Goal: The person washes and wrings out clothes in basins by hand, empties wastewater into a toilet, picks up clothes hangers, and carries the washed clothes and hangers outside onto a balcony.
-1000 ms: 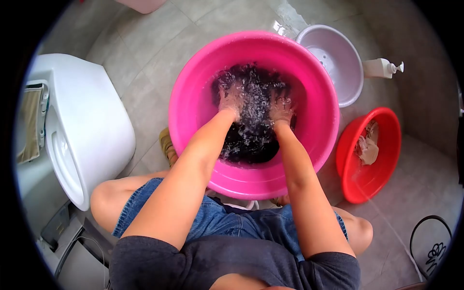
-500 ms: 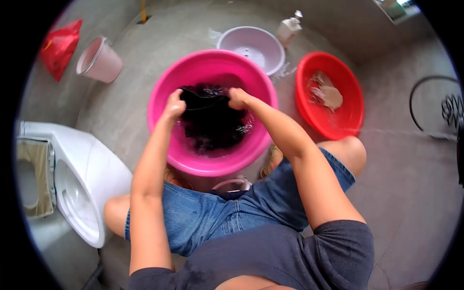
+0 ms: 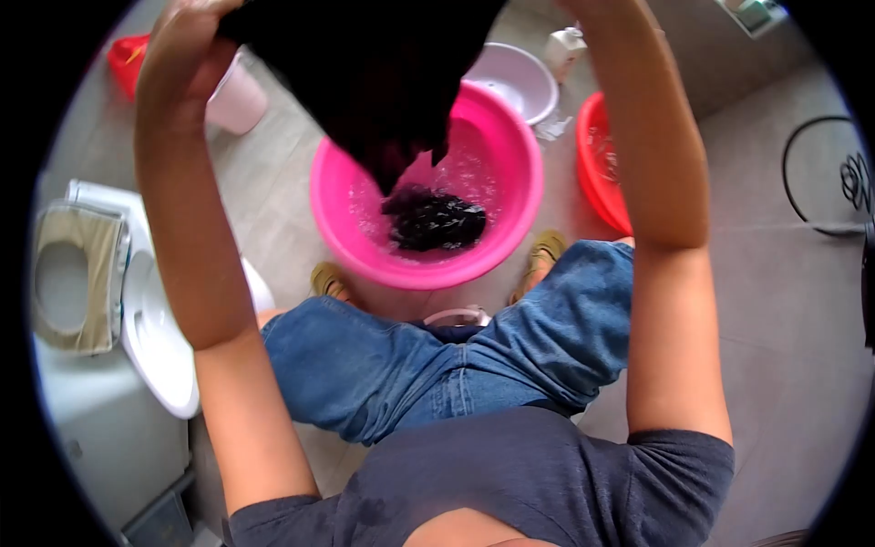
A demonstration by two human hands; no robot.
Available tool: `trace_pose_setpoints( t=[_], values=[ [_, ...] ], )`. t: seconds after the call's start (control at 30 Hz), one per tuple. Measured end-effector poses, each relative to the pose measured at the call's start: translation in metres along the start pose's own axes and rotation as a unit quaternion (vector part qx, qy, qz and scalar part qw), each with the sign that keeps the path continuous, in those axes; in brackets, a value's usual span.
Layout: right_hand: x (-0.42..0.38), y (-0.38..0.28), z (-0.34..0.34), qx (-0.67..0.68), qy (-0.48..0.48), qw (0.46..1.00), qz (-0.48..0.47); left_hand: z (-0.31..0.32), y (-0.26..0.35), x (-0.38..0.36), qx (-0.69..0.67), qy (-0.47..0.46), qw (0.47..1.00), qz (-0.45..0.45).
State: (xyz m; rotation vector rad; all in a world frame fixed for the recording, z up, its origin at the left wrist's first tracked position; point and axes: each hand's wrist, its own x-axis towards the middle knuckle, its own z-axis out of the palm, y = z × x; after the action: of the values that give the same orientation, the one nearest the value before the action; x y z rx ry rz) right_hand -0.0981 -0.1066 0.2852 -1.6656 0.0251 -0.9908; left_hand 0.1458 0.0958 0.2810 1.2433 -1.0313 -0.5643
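A wet black cloth (image 3: 365, 73) hangs spread out, high over the pink basin (image 3: 328, 214), its upper part cut off by the top of the view. At its upper left corner, my left hand (image 3: 193, 38) is closed on it. My right hand (image 3: 594, 5) is raised at the top edge, right of the cloth, with its fingers out of view. More black fabric (image 3: 437, 221) lies bunched in the sudsy water. The hanging cloth's lower tip overlaps the basin just above that bunch.
Behind the basin sit a pale lilac basin (image 3: 538, 102) and a white pump bottle (image 3: 565, 53). On the right is a red basin (image 3: 597, 196), partly behind my arm. A pink bucket (image 3: 239, 102) and a white toilet (image 3: 164, 351) are on the left; a coiled black hose (image 3: 854, 180) is far right.
Both hands have risen from the pink basin to the top of the view, lifting the black cloth out of the water and spreading it. Some black fabric stays in the basin.
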Motion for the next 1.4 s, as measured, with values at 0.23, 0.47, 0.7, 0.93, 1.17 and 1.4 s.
trace_pose_setpoints(
  t=[0.23, 0.47, 0.7, 0.93, 1.17, 1.4],
  values=[
    [-0.044, 0.059, 0.008, -0.276, -0.007, 0.954, 0.113, 0.054, -0.087, -0.043, 0.12, 0.005, 0.993, -0.02],
    [-0.173, 0.276, -0.002, -0.466, -0.11, 0.864, 0.158, 0.096, -0.315, -0.1, 0.478, -0.089, 0.847, -0.215],
    [-0.252, 0.364, 0.032, -0.51, -0.377, 0.687, 0.356, 0.14, -0.422, -0.151, 0.547, -0.213, 0.739, -0.33],
    [-0.323, 0.458, 0.032, -0.657, -0.238, 0.684, 0.209, 0.129, -0.451, -0.133, 0.547, -0.394, 0.615, -0.409],
    [-0.273, 0.416, 0.032, -0.588, -0.345, 0.658, 0.319, 0.116, -0.451, -0.124, 0.52, -0.366, 0.669, -0.385],
    [-0.238, 0.381, 0.004, -0.381, -0.309, 0.754, 0.437, 0.073, -0.431, -0.139, 0.311, -0.053, 0.917, -0.245]
  ],
)
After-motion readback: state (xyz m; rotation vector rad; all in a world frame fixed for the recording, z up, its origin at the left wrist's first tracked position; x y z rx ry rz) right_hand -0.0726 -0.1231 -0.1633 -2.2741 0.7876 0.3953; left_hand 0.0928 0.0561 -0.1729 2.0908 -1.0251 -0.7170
